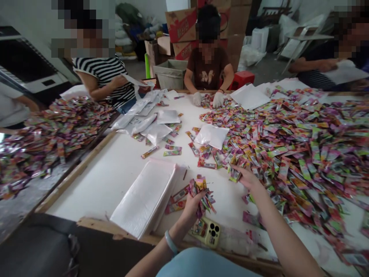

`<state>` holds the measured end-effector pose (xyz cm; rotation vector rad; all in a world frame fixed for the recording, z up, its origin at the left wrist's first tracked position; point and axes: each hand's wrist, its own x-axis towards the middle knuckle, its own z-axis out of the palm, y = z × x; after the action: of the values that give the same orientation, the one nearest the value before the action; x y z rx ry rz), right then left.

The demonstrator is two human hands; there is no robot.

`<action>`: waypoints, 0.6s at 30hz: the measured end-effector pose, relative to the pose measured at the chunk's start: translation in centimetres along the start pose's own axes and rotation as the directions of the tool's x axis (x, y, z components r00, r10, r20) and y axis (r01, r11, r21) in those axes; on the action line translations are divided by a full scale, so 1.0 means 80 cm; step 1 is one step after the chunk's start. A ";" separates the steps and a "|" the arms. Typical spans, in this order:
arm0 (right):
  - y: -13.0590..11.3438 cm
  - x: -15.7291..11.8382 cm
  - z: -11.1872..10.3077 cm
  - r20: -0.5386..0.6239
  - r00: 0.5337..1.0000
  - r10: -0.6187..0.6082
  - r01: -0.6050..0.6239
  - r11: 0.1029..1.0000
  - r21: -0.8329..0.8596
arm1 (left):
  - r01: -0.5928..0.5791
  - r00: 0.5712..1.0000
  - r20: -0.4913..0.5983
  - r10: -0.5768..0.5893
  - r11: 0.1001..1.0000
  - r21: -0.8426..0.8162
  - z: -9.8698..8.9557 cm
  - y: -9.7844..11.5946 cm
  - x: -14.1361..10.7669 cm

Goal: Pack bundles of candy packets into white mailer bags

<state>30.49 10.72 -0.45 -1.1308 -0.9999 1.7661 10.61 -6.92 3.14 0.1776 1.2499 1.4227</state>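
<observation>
My left hand [193, 204], with a pale bangle on its wrist, is closed round a bunch of small colourful snack packets [201, 192] above the near part of the white table. At the left edge of the big packet pile [288, 142], my right hand [245, 176] grips a few more packets [235, 173]. A stack of clear plastic bags [147, 196] lies flat to the left of my left hand. Below that hand, a phone in a yellow case [211, 232] rests near the table's front edge.
Filled white bags [155, 130] and one single filled bag [211, 136] lie farther back. Across the table a person in gloves [208, 73] handles packets. Others stand at left and right. Another packet heap [63, 130] covers the left table; a wooden rim [77, 169] edges mine.
</observation>
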 end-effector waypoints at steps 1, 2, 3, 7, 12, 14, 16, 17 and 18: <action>-0.001 -0.008 0.004 0.005 1.000 0.007 -0.007 0.999 0.046 | 0.000 1.000 0.011 0.000 1.000 -0.002 0.003 0.001 0.001; -0.002 -0.014 0.009 0.000 1.000 0.007 -0.007 0.997 0.076 | 0.001 1.000 0.022 -0.001 1.000 -0.005 0.005 0.002 0.001; -0.004 -0.020 0.014 -0.012 1.000 -0.004 0.005 0.996 0.090 | 0.001 1.000 0.030 -0.001 1.000 -0.012 0.007 0.002 0.002; -0.004 -0.030 0.027 -0.066 0.981 -0.181 0.180 0.983 -0.019 | -0.001 1.000 0.011 0.001 0.999 -0.034 0.004 -0.001 0.004; 0.026 -0.021 0.023 -0.074 0.948 -0.309 0.281 0.923 -0.262 | -0.003 1.000 -0.007 0.003 1.000 -0.006 -0.004 -0.005 0.007; 0.043 -0.018 0.022 -0.083 0.946 -0.315 0.278 0.913 -0.298 | -0.012 1.000 0.001 0.012 1.000 -0.002 -0.005 -0.006 0.008; 0.057 -0.018 0.022 -0.098 0.941 -0.323 0.275 0.902 -0.333 | -0.022 1.000 -0.002 0.022 1.000 0.005 -0.005 -0.006 0.008; 0.062 -0.019 0.022 -0.104 0.940 -0.326 0.273 0.898 -0.345 | -0.026 1.000 -0.004 0.026 1.000 0.010 -0.005 -0.006 0.008; 0.065 -0.020 0.022 -0.107 0.939 -0.327 0.271 0.894 -0.356 | -0.030 1.000 -0.003 0.030 0.999 0.015 -0.004 -0.006 0.008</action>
<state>28.21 6.96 -4.16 -1.2298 -1.3307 1.2636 10.47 -6.74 2.34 0.2047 1.2653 1.4399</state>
